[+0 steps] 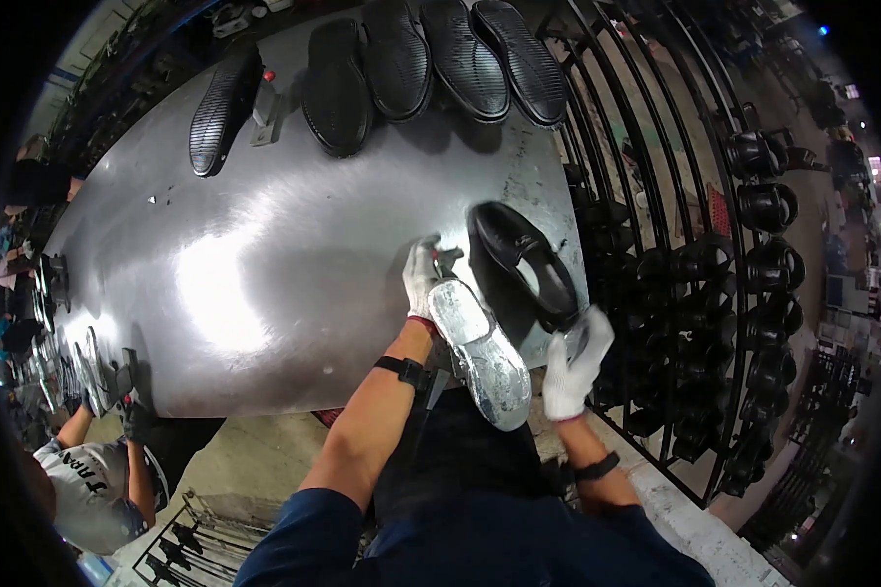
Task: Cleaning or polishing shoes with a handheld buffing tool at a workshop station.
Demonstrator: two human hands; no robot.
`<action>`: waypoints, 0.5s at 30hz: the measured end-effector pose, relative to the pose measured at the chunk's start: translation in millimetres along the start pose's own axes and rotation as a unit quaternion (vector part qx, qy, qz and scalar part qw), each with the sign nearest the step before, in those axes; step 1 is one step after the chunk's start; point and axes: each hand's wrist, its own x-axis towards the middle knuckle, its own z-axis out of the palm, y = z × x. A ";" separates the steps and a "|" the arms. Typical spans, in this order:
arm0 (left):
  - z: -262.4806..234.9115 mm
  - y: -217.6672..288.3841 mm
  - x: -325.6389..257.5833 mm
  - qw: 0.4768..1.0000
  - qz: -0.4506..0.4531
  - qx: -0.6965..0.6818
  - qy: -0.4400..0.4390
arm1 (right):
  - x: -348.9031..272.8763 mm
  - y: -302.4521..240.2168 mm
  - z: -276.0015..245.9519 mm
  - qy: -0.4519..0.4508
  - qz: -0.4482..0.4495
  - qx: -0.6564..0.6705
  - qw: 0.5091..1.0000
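My left hand (421, 281), in a white glove, is closed at the toe end of a silver metal shoe-last form (482, 352), its sole side facing up. A dark piece (447, 259) shows at those fingers; I cannot make out what it is. On the tabletop just beyond the form lies a black slip-on shoe (521, 256), its opening up. By the shoe's heel is my right hand (570, 374), also gloved in white, thumb and fingers apart and slightly blurred. Whether it touches the heel cannot be told.
Several black shoes (396, 59) lie soles up along the far edge of the metal table (294, 196). Another sole-up shoe (223, 112) is by a red-knobbed fixture (265, 108). Black racks (700, 323) with shoes stand right. A co-worker (93, 479) handles shoes at lower left.
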 end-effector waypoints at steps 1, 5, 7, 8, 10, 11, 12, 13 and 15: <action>-21.1 -6.8 12.8 1.000 -0.019 0.012 0.015 | -27.6 8.0 6.3 -0.023 0.020 0.081 0.996; -25.2 -0.2 -35.1 0.962 0.132 0.195 -0.139 | -76.9 -6.5 6.4 -0.167 0.085 0.065 0.980; -21.3 21.0 -96.9 0.954 0.169 0.239 -0.064 | -62.3 -4.9 4.4 -0.172 0.043 0.035 0.984; -26.8 15.2 -118.7 0.996 0.025 0.083 -0.039 | -47.7 -12.6 7.4 -0.177 0.009 0.047 0.983; -18.4 12.1 -130.0 0.976 -0.146 -0.156 -0.033 | -15.5 -16.6 23.6 -0.230 -0.035 0.062 0.970; -12.7 18.2 -127.7 0.955 -0.178 -0.230 -0.055 | 6.3 -23.1 38.7 -0.251 -0.081 0.056 0.963; -4.0 39.3 -111.2 0.955 -0.150 -0.250 -0.046 | 29.7 -40.9 57.4 -0.286 -0.084 0.047 0.953; -4.2 56.4 -96.2 0.963 -0.118 -0.241 -0.012 | 50.9 -60.8 70.9 -0.324 -0.087 0.035 0.942; -17.1 98.0 -68.4 0.956 -0.016 -0.294 0.016 | 69.0 -79.1 94.5 -0.321 -0.130 0.065 0.936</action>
